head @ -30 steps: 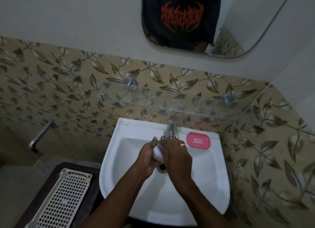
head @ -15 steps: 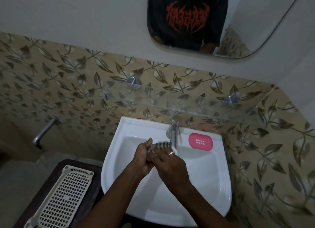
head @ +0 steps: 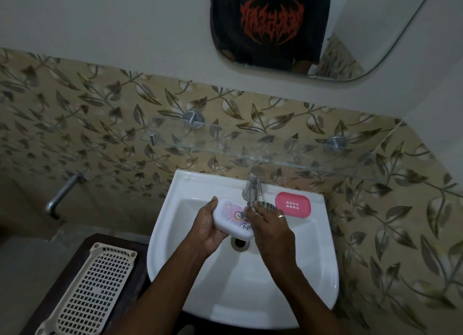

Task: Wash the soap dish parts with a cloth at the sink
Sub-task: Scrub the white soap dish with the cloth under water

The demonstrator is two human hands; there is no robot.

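Observation:
Over the white sink, my left hand grips a white soap dish lid with a printed pattern, its patterned face turned up toward me. My right hand holds a striped cloth bunched under its fingers and presses it against the lid's right end, just below the tap. A pink soap dish tray with small drain holes lies on the sink's back right ledge, apart from both hands. The drain shows beneath the lid.
A glass shelf juts out from the leaf-patterned wall above the tap. A cream perforated plastic basket sits on a dark stand left of the sink. A metal wall spout sticks out at far left. A mirror hangs above.
The lid was hidden between my hands before; now my left hand has turned it face up and into plain view, while the cloth hand has shifted to its right end.

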